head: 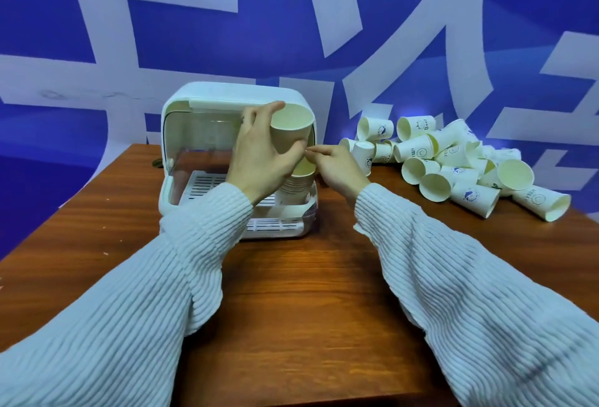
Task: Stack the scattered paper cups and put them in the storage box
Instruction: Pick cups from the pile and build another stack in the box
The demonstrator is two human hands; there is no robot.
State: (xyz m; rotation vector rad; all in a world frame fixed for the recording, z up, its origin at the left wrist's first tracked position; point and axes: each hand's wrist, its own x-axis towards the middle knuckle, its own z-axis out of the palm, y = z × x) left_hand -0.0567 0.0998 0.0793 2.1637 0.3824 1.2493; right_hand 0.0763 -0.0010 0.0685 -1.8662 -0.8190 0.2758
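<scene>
My left hand (259,154) grips a white paper cup (291,124) upright in front of the open white storage box (194,160). Just below that cup a stack of nested cups (296,184) stands at the box's right front corner. My right hand (337,166) is at the stack's rim, fingertips pinched together close to the held cup; what they pinch is too small to tell. A heap of loose paper cups (453,163) lies on its sides to the right on the wooden table (308,293).
The box's lid is swung up and a slatted white tray (207,184) shows inside. A blue and white banner wall (324,34) stands right behind the table. The table's left edge runs diagonally at the left.
</scene>
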